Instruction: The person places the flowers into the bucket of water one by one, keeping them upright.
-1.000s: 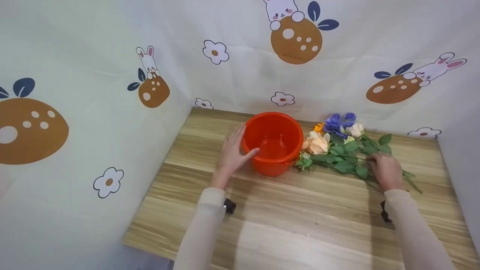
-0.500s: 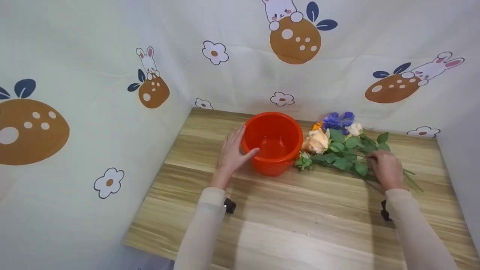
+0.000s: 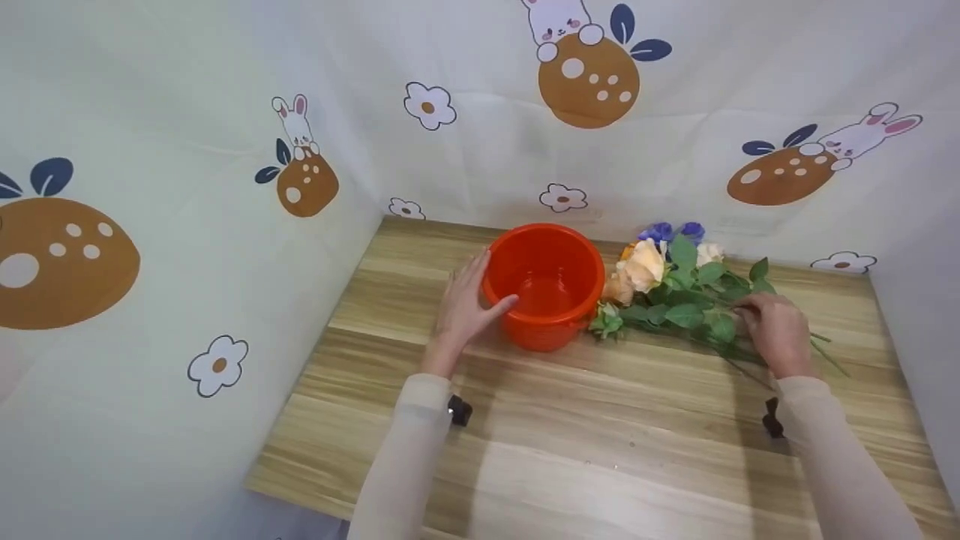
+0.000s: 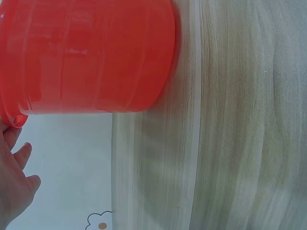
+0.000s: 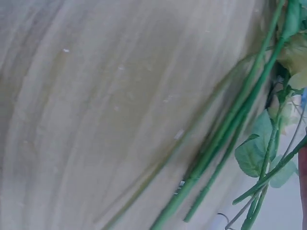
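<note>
A red plastic bucket [image 3: 541, 336] stands upright near the back of the table, its inside bare. My left hand [image 3: 463, 311] rests on the bucket's left rim, fingers stretched along it and the thumb spread over the near edge. Artificial flowers lie to the right of the bucket. With thumb and fingertips, my right hand [image 3: 780, 334] pinches a green stem of the peach rose [image 3: 645, 264], whose bloom is lifted a little above the others. In the right wrist view, several stems [image 5: 225, 129] slant across the wooden surface, and just one finger edge [image 5: 303, 175] shows.
Purple flowers [image 3: 656, 231] and a pale rose [image 3: 710, 253] lie behind the peach rose. A green flower head [image 3: 606, 321] touches or nearly touches the bucket. Printed cloth walls [image 3: 480, 150] enclose the wooden table [image 3: 555, 435] at the back and sides.
The peach rose has risen and tilted upward as my right hand draws its stem slightly up and right, covering more of the purple flowers. My left hand and the bucket stay put.
</note>
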A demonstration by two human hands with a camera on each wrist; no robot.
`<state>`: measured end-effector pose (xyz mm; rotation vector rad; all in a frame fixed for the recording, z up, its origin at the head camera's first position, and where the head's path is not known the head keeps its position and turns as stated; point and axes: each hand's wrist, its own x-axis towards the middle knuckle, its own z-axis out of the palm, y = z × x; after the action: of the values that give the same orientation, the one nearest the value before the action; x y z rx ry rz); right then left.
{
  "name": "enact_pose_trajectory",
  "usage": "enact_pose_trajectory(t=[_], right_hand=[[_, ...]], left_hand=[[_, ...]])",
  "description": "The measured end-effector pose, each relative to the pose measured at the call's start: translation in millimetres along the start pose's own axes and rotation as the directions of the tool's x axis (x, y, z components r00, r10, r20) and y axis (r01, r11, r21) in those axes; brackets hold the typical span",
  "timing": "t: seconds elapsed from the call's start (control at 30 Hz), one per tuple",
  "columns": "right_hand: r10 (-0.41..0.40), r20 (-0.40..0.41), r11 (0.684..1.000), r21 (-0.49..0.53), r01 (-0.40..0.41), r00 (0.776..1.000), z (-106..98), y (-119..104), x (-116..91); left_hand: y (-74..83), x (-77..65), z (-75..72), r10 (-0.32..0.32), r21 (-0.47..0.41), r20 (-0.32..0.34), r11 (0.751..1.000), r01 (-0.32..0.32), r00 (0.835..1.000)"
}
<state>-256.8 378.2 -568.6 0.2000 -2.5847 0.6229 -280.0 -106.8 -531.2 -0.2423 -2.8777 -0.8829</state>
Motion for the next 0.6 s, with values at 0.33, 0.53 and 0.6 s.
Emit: enact_pose_trajectory(t=[0.33,0.53,0.6], right_hand=[[0.026,-0.077,0.999,0.041,-0.023,0.997,-18,-15,12],[0.048,-0.123,0.998,0.051,-0.042,0.991,-32,-27,24],[0.041,-0.144,0.997,0.064,-0.032,0.989,-35,-31,28]], left_hand=[[-1.1,0.7,0.8,-0.007,0.005,0.004,1.0,0.007,1.0],[-2.7,-0.3,0.5,0.014,0.016,0.011,1.0,-0.014,1.0],[-2.4,-0.8,0.3,0.015,0.016,0.01,1.0,-0.015,1.0]])
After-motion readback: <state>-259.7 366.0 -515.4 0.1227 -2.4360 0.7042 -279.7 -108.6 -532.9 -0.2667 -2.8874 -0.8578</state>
